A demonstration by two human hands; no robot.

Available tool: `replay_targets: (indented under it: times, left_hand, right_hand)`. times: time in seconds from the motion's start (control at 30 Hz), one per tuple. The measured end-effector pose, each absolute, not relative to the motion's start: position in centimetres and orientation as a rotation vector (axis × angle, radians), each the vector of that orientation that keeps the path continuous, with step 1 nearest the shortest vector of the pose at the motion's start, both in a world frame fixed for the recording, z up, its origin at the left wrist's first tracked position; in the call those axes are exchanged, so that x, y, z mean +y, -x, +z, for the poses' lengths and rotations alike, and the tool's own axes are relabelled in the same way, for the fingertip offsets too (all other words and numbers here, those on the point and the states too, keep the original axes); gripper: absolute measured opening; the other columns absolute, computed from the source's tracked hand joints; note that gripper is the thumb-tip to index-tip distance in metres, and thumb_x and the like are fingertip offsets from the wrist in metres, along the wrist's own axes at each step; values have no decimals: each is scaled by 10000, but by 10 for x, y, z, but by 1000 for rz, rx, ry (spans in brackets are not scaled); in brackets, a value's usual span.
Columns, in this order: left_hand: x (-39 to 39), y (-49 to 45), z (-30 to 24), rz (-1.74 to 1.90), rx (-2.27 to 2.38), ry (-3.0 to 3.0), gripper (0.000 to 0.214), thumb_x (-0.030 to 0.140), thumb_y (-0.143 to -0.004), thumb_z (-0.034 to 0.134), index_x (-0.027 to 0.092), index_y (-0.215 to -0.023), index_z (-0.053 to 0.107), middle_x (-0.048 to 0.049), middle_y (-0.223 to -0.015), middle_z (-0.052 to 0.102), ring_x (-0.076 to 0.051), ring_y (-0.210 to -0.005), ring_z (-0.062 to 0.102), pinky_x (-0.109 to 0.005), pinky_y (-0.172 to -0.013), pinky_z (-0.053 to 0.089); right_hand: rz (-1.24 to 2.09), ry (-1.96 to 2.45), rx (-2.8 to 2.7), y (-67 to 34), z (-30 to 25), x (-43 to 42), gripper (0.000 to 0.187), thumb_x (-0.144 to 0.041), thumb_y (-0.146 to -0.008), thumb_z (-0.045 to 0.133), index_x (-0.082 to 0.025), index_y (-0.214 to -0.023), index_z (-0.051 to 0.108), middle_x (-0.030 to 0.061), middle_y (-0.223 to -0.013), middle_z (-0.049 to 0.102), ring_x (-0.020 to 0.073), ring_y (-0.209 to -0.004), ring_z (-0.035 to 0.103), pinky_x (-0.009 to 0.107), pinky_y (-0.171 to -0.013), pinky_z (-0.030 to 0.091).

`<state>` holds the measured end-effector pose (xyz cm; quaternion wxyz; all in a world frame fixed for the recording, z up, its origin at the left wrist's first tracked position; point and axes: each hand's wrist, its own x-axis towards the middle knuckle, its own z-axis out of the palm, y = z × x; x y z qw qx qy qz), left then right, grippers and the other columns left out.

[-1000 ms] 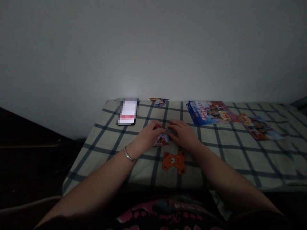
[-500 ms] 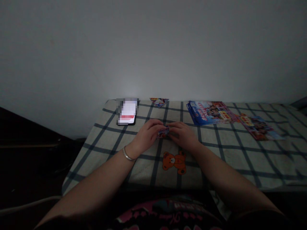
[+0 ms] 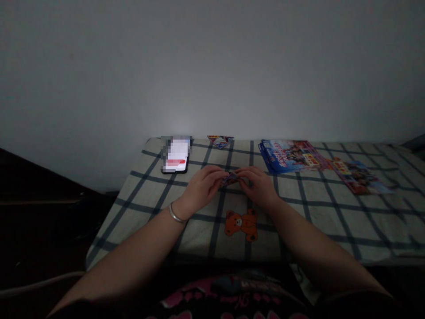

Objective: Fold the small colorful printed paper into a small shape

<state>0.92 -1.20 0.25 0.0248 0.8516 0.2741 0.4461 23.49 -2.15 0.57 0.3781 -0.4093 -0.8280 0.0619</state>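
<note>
Between my fingertips, above the middle of the checked cloth, is a small folded piece of printed paper (image 3: 229,178) in purple, white and red tones. My left hand (image 3: 205,186) grips its left end, with thumb and fingers closed. On its right end, my right hand (image 3: 257,185) pinches the paper, thumb below and fingers above. Much of the paper is covered by my fingers, and its exact shape is too dark and small to make out. A silver bangle (image 3: 176,213) circles my left wrist.
A checked tablecloth (image 3: 159,195) with an orange bear print (image 3: 241,225) covers the table. Against the wall lie a lit phone (image 3: 177,155), a folded triangular paper piece (image 3: 221,141) and a stack of colourful leaflets (image 3: 285,155). Another leaflet (image 3: 361,177) lies farther right.
My right hand's thumb and fingers have closed onto the right end of the paper. The paper has tilted and lifted slightly away from me. My left hand has barely moved.
</note>
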Motion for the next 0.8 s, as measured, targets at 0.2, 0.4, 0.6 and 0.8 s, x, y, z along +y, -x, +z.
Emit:
replay_targets:
  times: [0.2, 0.4, 0.6, 0.8]
  left_hand:
    - [-13, -9, 4, 1375, 861, -2625, 262, 133, -916, 547, 194, -1170, 565, -68, -1078, 625, -167, -977, 615, -337, -825, 552]
    - [-14, -8, 5, 1319, 892, -2596, 272, 182, -914, 567, 187, -1186, 570, -79, -1076, 632, -180, -985, 616, -364, -841, 548]
    - [-12, -8, 2, 1196, 875, -2622, 265, 202, -937, 516, 189, -1193, 582, -84, -1042, 662, -193, -938, 632, -380, -800, 547]
    - [-12, -7, 2, 1170, 861, -2608, 240, 212, -948, 501, 179, -1172, 581, -80, -994, 659, -185, -881, 634, -345, -755, 543]
  right_hand:
    - [150, 1038, -2121, -235, 5, -22, 145, -173, -900, 549, -236, -971, 659, 47, -1054, 725, 205, -993, 648, 386, -911, 509]
    - [164, 1008, -2125, -236, 6, -22, 159, -164, -888, 551, -239, -979, 658, 47, -1031, 725, 204, -977, 647, 381, -901, 511]
    - [189, 1074, -2176, -238, 4, -21, 193, -167, -895, 527, -247, -995, 671, 43, -999, 723, 214, -963, 640, 392, -906, 497]
    - [165, 1053, -2189, -238, 2, -20, 167, -188, -903, 526, -228, -968, 675, 53, -953, 717, 217, -929, 634, 377, -868, 501]
